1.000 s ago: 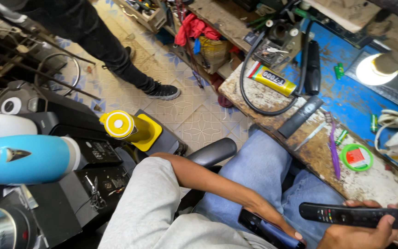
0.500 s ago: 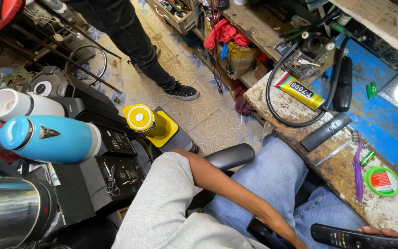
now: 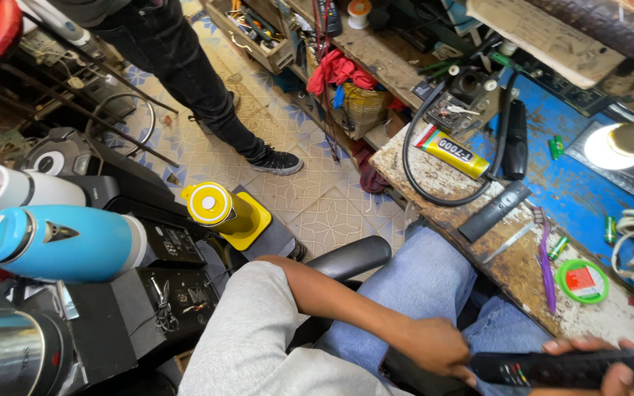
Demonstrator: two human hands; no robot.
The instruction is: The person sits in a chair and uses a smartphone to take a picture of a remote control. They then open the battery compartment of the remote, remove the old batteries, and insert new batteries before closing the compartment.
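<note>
Item in hand: 1 black remote control (image 3: 563, 367), long and slim, lying horizontally low in the view, above the person's lap in blue jeans (image 3: 434, 293) and just off the near edge of the tabletop (image 3: 508, 271). Left hand (image 3: 438, 348): reaches across from a grey sleeve, knuckles up, meeting the remote's left end; how far this grip closes on it I cannot tell. Right hand (image 3: 596, 363): comes up from the bottom edge, fingers curled over the top of the remote, grip closed on it near its right half. Tabletop contents: 1 second dark remote (image 3: 494, 211) lying slantwise, 1 purple toothbrush (image 3: 544, 257) beside a thin metal blade, 1 green ring of tape (image 3: 583, 281), 1 yellow glue tube (image 3: 453, 152), 1 looped black cable (image 3: 434, 183), 1 lit lamp (image 3: 618, 143) over the blue painted area. Surroundings to the left: 1 blue flask (image 3: 60, 242) lying on its side, 1 white flask (image 3: 16, 189) behind it, 1 yellow cylindrical can (image 3: 214, 207) on a yellow base, stacked black electronic units. Floor: patterned tiles (image 3: 317, 205), with another person standing on them in dark trousers and black shoes (image 3: 277, 161). A black chair armrest (image 3: 350, 257) shows under the left forearm.
</note>
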